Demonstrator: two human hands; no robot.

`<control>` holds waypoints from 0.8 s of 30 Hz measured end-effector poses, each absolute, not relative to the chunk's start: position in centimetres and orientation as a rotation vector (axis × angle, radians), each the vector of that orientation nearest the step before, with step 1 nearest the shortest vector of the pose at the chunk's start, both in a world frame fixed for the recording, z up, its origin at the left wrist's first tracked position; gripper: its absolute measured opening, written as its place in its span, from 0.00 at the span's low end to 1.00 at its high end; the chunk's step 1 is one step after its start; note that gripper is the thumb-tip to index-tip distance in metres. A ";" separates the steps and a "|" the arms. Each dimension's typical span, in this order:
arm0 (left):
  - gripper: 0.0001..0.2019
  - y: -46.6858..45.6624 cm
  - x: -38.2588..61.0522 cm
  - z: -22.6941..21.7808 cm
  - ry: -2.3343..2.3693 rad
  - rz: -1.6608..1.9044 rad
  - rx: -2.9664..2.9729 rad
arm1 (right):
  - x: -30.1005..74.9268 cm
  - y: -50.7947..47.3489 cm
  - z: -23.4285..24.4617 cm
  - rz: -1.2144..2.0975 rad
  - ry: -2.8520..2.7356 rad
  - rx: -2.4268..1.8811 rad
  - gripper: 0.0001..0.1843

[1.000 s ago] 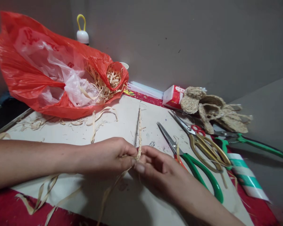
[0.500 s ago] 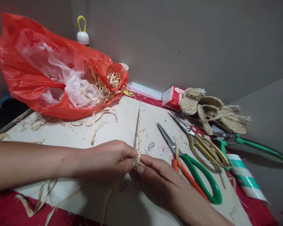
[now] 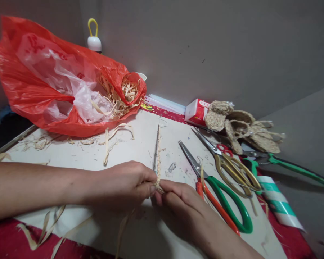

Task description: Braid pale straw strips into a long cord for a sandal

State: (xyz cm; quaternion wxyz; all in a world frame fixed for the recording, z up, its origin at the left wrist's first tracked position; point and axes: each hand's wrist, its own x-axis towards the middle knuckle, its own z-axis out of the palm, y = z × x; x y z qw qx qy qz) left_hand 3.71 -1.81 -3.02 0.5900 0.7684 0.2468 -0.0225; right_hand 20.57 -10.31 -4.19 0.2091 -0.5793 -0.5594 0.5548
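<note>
Your left grip (image 3: 124, 183) and right grip (image 3: 183, 205) pinch the near end of the braided straw cord (image 3: 158, 151) lying ahead of them on the table (image 3: 78, 154); slacken either and the plait may unravel.

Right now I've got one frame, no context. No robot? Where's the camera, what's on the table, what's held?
No machine here: these are a person's two bare hands, filmed by one head-worn camera looking forward and down. The left hand and right hand both pinch the near end of a thin braided straw strand; the rest lies on the pale board, running away from the person. Behind, a red plastic bag spills loose straw strips. To the right lie green-handled scissors, gold-handled scissors, a small red-and-white box and a heap of woven straw pieces.
</note>
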 end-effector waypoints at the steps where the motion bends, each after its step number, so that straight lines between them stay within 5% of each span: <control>1: 0.11 -1.7 3.7 -2.9 0.564 -0.045 1.809 | 20.6 -10.2 -4.1 1.579 -1.521 -1.600 0.11; 14: 0.12 -1.2 3.3 -2.7 0.492 -0.027 2.244 | 20.6 -9.8 -4.9 1.866 -1.202 -1.510 0.22; 24: 0.07 -3.2 2.7 -2.4 0.533 -0.153 2.581 | 19.7 -10.6 -5.9 1.892 -0.909 -1.489 0.20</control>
